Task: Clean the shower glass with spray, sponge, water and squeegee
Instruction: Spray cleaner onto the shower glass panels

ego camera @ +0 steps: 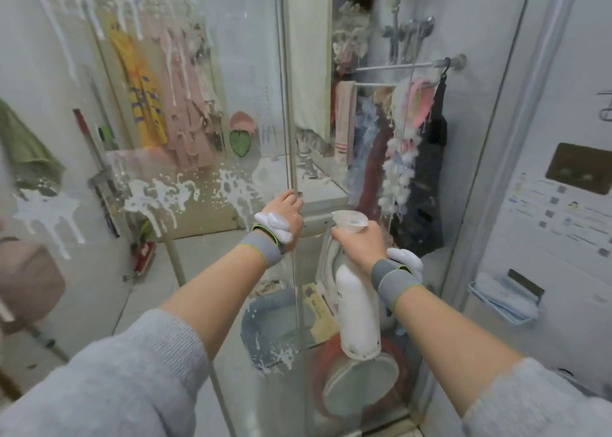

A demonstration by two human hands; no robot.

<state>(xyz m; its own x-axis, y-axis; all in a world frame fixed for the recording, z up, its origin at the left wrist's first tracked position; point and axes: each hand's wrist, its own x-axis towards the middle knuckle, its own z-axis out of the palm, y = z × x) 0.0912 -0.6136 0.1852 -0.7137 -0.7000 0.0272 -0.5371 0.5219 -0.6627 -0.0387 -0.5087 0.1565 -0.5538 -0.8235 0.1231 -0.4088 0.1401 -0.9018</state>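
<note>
The clear shower glass (198, 132) is streaked with white foam (159, 195), runny at top and splattered mid-height. Its vertical edge is gripped by the left hand (286, 216), fingers curled round it. Right of the glass edge, a smooth white spray bottle (357, 307) is clasped by the right hand (359, 243); its trigger is hidden.

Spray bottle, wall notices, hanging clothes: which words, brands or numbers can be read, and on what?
Spray bottle: small dark print near its top, too blurred.
Wall notice: text lines and icons, too small.
Yellow garment: dark marks, unreadable.
No text can be read.
</note>
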